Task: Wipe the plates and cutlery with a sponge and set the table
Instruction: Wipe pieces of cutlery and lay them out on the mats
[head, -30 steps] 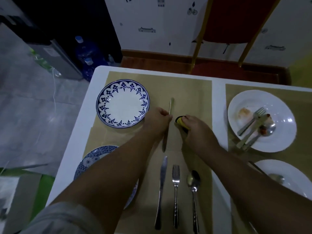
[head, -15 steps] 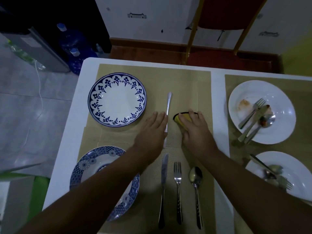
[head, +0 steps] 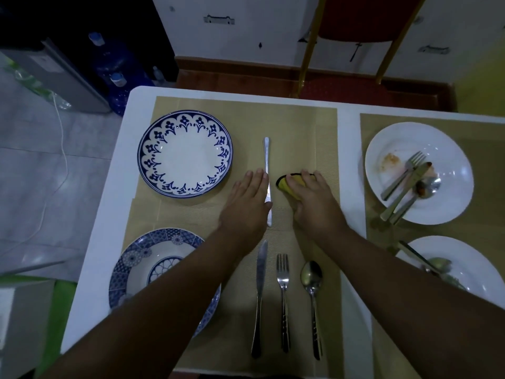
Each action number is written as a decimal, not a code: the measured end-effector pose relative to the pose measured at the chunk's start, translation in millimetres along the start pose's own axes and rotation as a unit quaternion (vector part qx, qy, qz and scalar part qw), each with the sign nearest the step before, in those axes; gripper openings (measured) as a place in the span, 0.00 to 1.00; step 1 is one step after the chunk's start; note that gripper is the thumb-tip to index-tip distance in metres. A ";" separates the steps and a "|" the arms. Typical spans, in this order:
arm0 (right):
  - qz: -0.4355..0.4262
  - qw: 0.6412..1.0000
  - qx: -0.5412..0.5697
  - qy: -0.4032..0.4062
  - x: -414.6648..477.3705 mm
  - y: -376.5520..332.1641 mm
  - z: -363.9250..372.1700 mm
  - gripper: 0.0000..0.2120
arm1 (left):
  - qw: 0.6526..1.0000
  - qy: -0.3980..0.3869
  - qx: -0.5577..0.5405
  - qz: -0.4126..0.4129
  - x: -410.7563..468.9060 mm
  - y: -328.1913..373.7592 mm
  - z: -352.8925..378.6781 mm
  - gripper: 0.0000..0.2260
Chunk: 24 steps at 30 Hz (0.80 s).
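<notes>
Knife (head: 267, 165): centre of frame, on the placemat (head: 300, 132), between our hands. Left hand (head: 247, 203) flat, fingers straight, against its edge; right hand (head: 314, 203) grasps the sponge (head: 287, 184). We judge it wants nudging straight, beside the upper-left plate (head: 185, 154).

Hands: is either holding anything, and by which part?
The right hand grips the yellow sponge over its near end; the left hand lies flat beside the knife, holding nothing.

Room only on the far side
Bare placemat (head: 300, 127) lies open beyond the sponge (head: 287, 184); the patterned plate (head: 185, 157) blocks the left, a knife (head: 266, 160) lies lengthwise mid-mat, the cutlery row (head: 283, 296) fills the near edge, and a soiled plate (head: 442, 149) bounds the right.
</notes>
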State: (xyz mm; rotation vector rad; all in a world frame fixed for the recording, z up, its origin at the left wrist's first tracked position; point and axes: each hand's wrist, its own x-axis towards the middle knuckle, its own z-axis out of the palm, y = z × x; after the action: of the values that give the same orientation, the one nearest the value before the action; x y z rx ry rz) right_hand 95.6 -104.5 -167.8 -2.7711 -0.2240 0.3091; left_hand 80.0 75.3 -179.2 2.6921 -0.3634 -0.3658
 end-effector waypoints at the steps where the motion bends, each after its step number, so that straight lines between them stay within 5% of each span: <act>1: -0.003 1.000 0.009 -0.003 -0.3 0.1 -2.5 0.32 | 1.000 0.003 -0.005 -0.003 -2.0 1.8 -2.5 0.28; 14: -0.043 0.990 0.085 0.103 -97.4 36.3 -61.3 0.29 | 0.999 0.030 0.017 0.012 -66.9 112.5 -7.3 0.31; 24: 0.062 0.984 0.124 0.112 -234.2 155.4 -83.0 0.25 | 0.994 -0.035 0.011 0.105 -106.8 248.7 61.3 0.31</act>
State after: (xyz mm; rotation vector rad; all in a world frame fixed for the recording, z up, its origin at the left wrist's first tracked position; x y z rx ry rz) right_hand -92.1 -319.9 -102.9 -2.5490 0.0421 0.0490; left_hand -87.4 -134.4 -108.5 2.6336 -0.6696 -0.3958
